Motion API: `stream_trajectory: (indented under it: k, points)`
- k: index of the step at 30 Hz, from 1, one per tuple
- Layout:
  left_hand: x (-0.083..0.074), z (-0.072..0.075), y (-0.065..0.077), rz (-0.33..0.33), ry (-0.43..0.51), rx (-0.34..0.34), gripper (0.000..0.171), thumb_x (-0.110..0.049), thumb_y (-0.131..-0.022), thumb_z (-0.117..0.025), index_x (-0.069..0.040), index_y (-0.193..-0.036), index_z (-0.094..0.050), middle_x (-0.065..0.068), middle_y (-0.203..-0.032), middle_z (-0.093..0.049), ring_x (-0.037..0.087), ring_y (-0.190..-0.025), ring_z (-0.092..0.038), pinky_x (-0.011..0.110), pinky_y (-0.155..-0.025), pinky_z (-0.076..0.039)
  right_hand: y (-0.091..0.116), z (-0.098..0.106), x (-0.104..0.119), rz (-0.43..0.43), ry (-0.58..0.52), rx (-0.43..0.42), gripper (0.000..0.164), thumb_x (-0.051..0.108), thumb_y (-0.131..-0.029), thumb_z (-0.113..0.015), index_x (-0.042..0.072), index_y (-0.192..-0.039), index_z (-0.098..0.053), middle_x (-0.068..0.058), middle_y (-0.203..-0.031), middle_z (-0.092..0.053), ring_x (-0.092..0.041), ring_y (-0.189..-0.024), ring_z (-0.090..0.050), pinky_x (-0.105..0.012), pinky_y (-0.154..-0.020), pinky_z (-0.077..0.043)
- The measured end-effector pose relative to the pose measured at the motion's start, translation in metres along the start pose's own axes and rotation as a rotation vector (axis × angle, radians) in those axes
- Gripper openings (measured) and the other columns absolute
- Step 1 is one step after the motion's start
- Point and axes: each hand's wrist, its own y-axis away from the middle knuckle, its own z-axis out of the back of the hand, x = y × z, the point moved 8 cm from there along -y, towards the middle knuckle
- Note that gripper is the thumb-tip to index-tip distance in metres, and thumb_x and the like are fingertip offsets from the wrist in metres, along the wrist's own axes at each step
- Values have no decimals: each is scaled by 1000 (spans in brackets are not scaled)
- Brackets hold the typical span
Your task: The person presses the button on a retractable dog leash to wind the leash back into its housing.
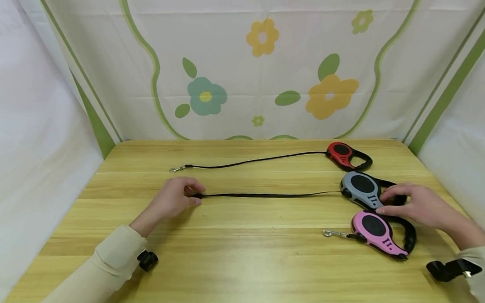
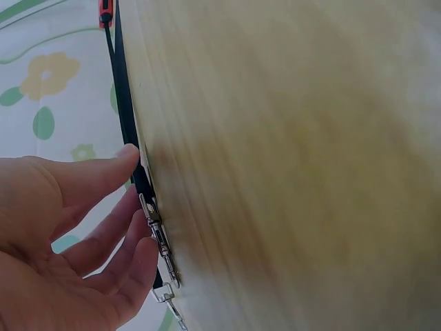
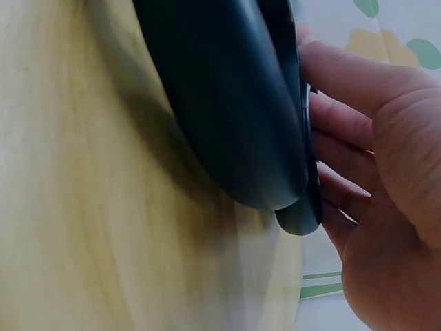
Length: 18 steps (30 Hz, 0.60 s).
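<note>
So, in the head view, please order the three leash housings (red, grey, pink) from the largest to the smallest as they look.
1. Pink leash housing, about tied with grey.
2. Grey leash housing.
3. Red leash housing, smallest.
The red one lies farthest from the camera, so true sizes may match.

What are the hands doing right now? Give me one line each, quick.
Left hand: fingers curled on the clip end of the grey leash's strap, pinching it.
Right hand: fingers rest on the grey leash; grip cannot be told.

Person with 2 bare hands, left hand (image 1: 174, 197) and right hand (image 1: 421, 205); long cream sleeves (image 1: 103, 265); black wrist-mounted clips (image 1: 147, 260).
</note>
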Motion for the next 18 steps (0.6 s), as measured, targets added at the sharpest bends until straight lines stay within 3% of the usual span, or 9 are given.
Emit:
stream_trajectory:
  k: [3, 7, 9, 11, 14, 18]
  points:
    - [1, 0, 0, -12, -17, -6, 19, -7, -96, -78, -12, -115, -78, 6, -117, -77, 23, -105, -71, 46, -94, -59, -2, -1, 0, 2, 11, 1, 20, 43, -83, -92, 35, -96, -80, -14, -123, -76, 19, -107, -46, -7, -83, -37]
    - [2, 0, 0, -29, -30, -10, 17, -3, -96, -76, -10, -112, -79, 7, -112, -77, 22, -102, -71, 45, -93, -60, -4, -1, -1, 18, 14, 10, 20, 41, -83, -92, 32, -98, -81, -15, -124, -76, -11, -114, -62, -9, -83, -39]
    - [3, 0, 0, -33, -38, -11, 17, -2, -96, -76, -10, -111, -79, 6, -110, -77, 22, -101, -71, 44, -91, -60, -3, -1, -3, 16, 9, 19, 21, 40, -84, -91, 32, -100, -81, -15, -125, -75, -6, -114, -60, -10, -83, -39]
    - [2, 0, 0, -41, -48, -10, 16, -2, -97, -75, -10, -110, -79, 6, -109, -78, 21, -100, -71, 44, -90, -60, -3, 0, -5, 9, -1, 25, 20, 39, -84, -91, 33, -101, -81, -13, -125, -75, 11, -111, -51, -9, -83, -39]
    - [2, -1, 0, -40, -59, -10, 15, -3, -96, -76, -10, -109, -80, 6, -107, -78, 20, -98, -71, 43, -89, -60, -1, 0, -7, 11, -20, 16, 19, 39, -84, -91, 35, -99, -80, -10, -123, -76, 27, -104, -39, -7, -83, -38]
    - [0, -1, -1, -50, -73, -13, 14, -3, -96, -76, -10, -108, -80, 5, -106, -77, 18, -96, -70, 42, -87, -59, 0, -1, -6, 33, -22, -17, 18, 37, -82, -93, 37, -94, -80, -2, -115, -77, 25, -102, -44, -3, -83, -36]
